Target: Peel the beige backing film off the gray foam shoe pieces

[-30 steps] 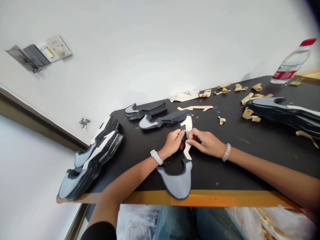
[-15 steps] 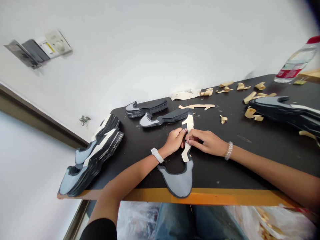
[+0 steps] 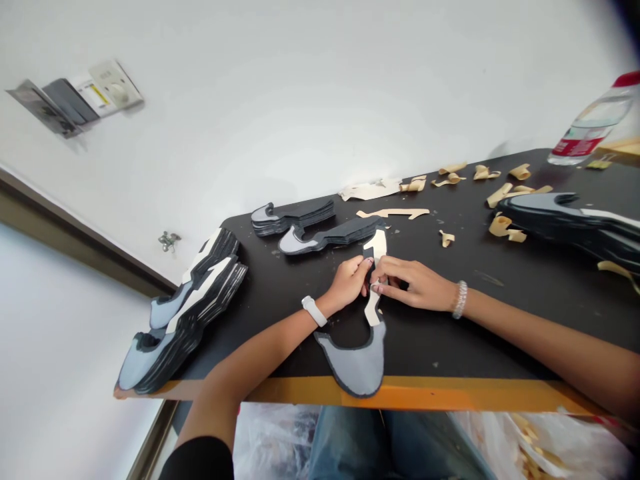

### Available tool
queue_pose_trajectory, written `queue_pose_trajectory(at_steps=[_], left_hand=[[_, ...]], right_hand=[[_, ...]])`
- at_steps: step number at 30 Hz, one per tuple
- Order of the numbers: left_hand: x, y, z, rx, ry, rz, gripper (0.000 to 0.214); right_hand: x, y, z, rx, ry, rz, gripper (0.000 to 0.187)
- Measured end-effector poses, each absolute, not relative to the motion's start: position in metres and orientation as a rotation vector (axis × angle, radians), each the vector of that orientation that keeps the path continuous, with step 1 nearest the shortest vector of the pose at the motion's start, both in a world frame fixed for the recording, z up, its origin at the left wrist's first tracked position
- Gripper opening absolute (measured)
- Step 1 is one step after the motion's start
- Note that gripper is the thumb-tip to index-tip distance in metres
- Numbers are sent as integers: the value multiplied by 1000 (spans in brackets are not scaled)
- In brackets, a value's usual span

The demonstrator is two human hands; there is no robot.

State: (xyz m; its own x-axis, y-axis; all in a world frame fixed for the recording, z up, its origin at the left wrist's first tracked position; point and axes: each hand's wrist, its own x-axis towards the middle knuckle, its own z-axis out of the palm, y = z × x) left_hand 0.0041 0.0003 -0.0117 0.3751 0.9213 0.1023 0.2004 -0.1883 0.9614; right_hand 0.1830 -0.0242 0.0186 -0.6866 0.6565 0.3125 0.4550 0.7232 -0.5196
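Observation:
A flat shoe upper piece (image 3: pixel 361 363), black with a grey toe part, lies lengthwise in front of me, its curved end over the table's front edge. Along its narrow part runs a white strip (image 3: pixel 379 244), which bends at both ends. My left hand (image 3: pixel 351 279) is closed on the left edge of the upper, thumb on top. From the right, my right hand (image 3: pixel 403 281) pinches the white strip near its middle, thumb and forefinger close together. The fingers cover that middle stretch of strip and upper.
Stacked shoe uppers lie at the left (image 3: pixel 193 320), farther back (image 3: pixel 325 237) and at the right (image 3: pixel 555 213). Curled tan backing scraps (image 3: pixel 447 238) are scattered behind my right hand, near a long cut-out strip (image 3: pixel 395 213). A water bottle (image 3: pixel 583 137) stands at the back right.
My right hand's fingertips have shifted very slightly down along the white strip. The left hand and the upper have hardly moved.

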Motion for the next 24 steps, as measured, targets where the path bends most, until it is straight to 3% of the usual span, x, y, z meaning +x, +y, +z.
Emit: queue_pose_trajectory(at_steps=[5, 10, 15, 18, 22, 24], left_hand=[[3, 0, -10, 1614, 1005, 934, 37], [3, 2, -11, 1468, 995, 1047, 39], [4, 2, -14, 1365, 996, 1142, 38], [4, 5, -16, 1317, 1045, 1224, 37], [3, 8, -19, 1355, 1112, 1263, 37], [3, 8, -20, 1402, 1123, 1256, 33]], right_hand=[[183, -23, 16, -838, -2447, 522, 29], [182, -25, 16, -888, -2456, 397, 60], [176, -32, 18, -912, -2482, 86, 79], [171, -38, 18, -932, -2468, -57, 72], [170, -40, 17, -835, -2422, -22, 31], [173, -36, 16, -809, -2301, 131, 19]])
